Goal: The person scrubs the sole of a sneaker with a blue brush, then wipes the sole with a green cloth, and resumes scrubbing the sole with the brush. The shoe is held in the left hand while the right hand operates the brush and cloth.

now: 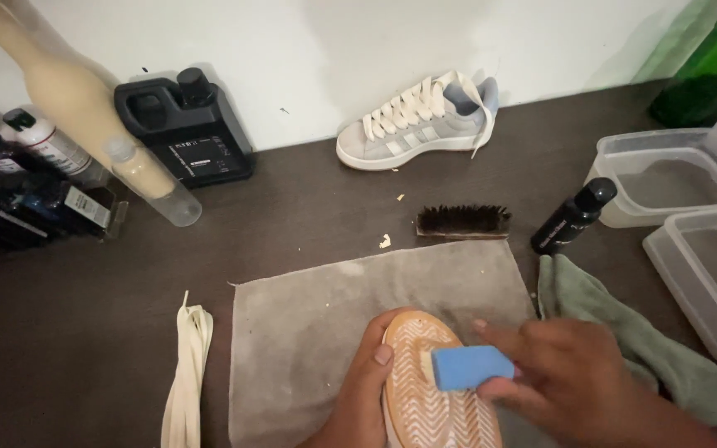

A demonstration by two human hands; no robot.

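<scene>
My left hand grips a shoe turned sole-up over a grey cloth; the tan sole shows a white zigzag tread. My right hand holds a blue eraser block pressed against the sole near its front. A matching grey sneaker with cream laces stands upright against the white wall at the back.
A dark bristle brush and a small black bottle lie behind the cloth. A green towel and clear plastic tubs sit right. Loose cream laces lie left. A black jug and several bottles stand back left.
</scene>
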